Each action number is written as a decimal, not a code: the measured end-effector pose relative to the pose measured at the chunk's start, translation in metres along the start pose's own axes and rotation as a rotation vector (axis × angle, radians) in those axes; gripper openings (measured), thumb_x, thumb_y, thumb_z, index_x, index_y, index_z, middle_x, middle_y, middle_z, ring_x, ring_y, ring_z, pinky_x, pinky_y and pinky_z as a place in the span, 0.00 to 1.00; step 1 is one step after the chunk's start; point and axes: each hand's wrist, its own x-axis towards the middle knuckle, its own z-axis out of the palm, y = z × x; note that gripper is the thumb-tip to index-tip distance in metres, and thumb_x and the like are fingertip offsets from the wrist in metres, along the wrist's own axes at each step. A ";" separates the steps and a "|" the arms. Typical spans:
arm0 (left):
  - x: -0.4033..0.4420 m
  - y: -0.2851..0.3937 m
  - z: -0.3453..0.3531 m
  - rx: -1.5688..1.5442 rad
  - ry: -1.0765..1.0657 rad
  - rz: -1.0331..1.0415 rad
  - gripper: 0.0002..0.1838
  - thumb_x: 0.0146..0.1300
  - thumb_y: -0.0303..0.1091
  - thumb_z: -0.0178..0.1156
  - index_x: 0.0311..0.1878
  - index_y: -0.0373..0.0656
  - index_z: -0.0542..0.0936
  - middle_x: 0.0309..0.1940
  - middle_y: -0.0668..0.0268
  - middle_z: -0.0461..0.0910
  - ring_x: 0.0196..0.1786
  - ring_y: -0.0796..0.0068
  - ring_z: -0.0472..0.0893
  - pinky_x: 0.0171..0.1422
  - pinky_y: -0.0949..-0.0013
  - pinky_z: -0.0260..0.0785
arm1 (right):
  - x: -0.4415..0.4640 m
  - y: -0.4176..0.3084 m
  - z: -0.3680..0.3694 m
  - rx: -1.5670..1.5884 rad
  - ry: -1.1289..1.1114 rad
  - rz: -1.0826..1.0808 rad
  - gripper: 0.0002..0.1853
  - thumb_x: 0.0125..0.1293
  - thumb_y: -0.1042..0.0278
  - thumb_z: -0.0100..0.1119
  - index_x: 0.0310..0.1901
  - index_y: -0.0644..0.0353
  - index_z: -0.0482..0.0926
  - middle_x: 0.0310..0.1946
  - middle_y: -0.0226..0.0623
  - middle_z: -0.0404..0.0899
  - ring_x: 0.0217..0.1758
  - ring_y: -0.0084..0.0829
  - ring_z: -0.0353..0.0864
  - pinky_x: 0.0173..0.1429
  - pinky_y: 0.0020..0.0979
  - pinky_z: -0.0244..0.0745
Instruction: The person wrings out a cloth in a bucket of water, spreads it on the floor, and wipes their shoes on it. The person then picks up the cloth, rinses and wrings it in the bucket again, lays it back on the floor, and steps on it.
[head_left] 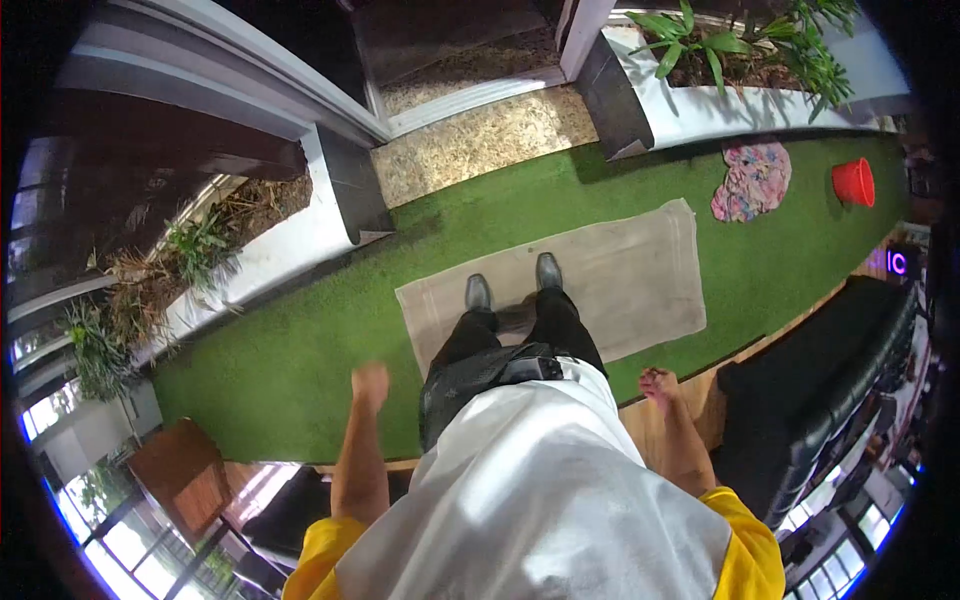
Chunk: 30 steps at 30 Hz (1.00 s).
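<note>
My left hand point(370, 384) hangs out to the left of my body, over the green carpet, and touches nothing I can see. It is smeared, and its fingers do not show clearly. On the other side, my right hand point(658, 386) is held with curled fingers near the carpet's edge; no object shows in it. Between the hands are my white apron point(530, 500) and a black pouch point(490, 385) at the waist. My dark shoes point(513, 282) stand on a beige mat point(630, 280) laid on the green carpet point(290, 370).
Ahead, a speckled stone step point(490, 150) leads to a doorway, flanked by white planters point(265, 250) with plants. A crumpled patterned cloth point(752, 180) and a red bucket point(854, 183) are at the right. A black sofa point(810, 380) stands behind right, a brown wooden piece point(182, 478) behind left.
</note>
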 end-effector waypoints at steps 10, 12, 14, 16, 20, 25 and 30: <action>-0.166 -0.082 -0.035 -0.806 -0.042 -0.386 0.08 0.60 0.34 0.55 0.41 0.45 0.75 0.27 0.66 0.75 0.24 0.72 0.73 0.22 0.73 0.63 | 0.027 -0.006 0.089 -0.257 -0.240 -0.071 0.14 0.61 0.62 0.52 0.44 0.60 0.77 0.31 0.35 0.80 0.28 0.28 0.77 0.30 0.28 0.68; -0.177 -0.010 -0.029 -0.502 0.145 -0.470 0.15 0.60 0.37 0.57 0.48 0.42 0.75 0.34 0.62 0.79 0.30 0.71 0.78 0.29 0.71 0.69 | 0.028 -0.009 0.090 -0.102 -0.365 -0.233 0.16 0.61 0.62 0.51 0.47 0.59 0.77 0.33 0.36 0.80 0.30 0.27 0.78 0.31 0.28 0.70; -0.164 -0.008 -0.042 -0.333 0.080 -0.491 0.18 0.60 0.39 0.58 0.50 0.41 0.75 0.37 0.61 0.79 0.34 0.71 0.79 0.33 0.69 0.72 | 0.007 -0.025 0.103 -0.018 -0.278 -0.284 0.16 0.61 0.62 0.51 0.48 0.59 0.77 0.33 0.35 0.80 0.29 0.26 0.77 0.31 0.27 0.70; -0.150 -0.022 -0.066 -0.449 0.064 -0.389 0.18 0.59 0.39 0.59 0.50 0.41 0.75 0.38 0.61 0.79 0.37 0.70 0.80 0.38 0.66 0.73 | -0.001 -0.017 0.116 -0.015 -0.241 -0.254 0.22 0.57 0.53 0.57 0.47 0.61 0.76 0.31 0.35 0.79 0.27 0.24 0.76 0.28 0.25 0.67; -0.125 -0.028 -0.125 -0.375 0.093 -0.373 0.18 0.60 0.38 0.59 0.51 0.41 0.75 0.37 0.62 0.79 0.37 0.70 0.80 0.40 0.66 0.73 | -0.032 0.038 0.169 0.063 -0.111 -0.104 0.17 0.55 0.56 0.57 0.40 0.63 0.75 0.25 0.32 0.75 0.23 0.23 0.71 0.24 0.25 0.64; -0.125 -0.023 -0.172 -0.401 0.174 -0.315 0.16 0.60 0.36 0.58 0.49 0.40 0.75 0.34 0.64 0.80 0.36 0.71 0.80 0.40 0.68 0.73 | -0.039 0.124 0.240 0.217 -0.359 0.014 0.06 0.52 0.75 0.53 0.34 0.61 0.74 0.22 0.30 0.71 0.21 0.25 0.69 0.23 0.28 0.62; -0.139 -0.048 -0.175 -0.451 0.135 -0.336 0.14 0.60 0.37 0.57 0.46 0.40 0.77 0.29 0.68 0.77 0.30 0.78 0.77 0.31 0.74 0.68 | -0.064 0.096 0.284 -0.061 -0.285 -0.033 0.17 0.54 0.75 0.52 0.46 0.68 0.75 0.31 0.37 0.79 0.29 0.29 0.77 0.29 0.27 0.68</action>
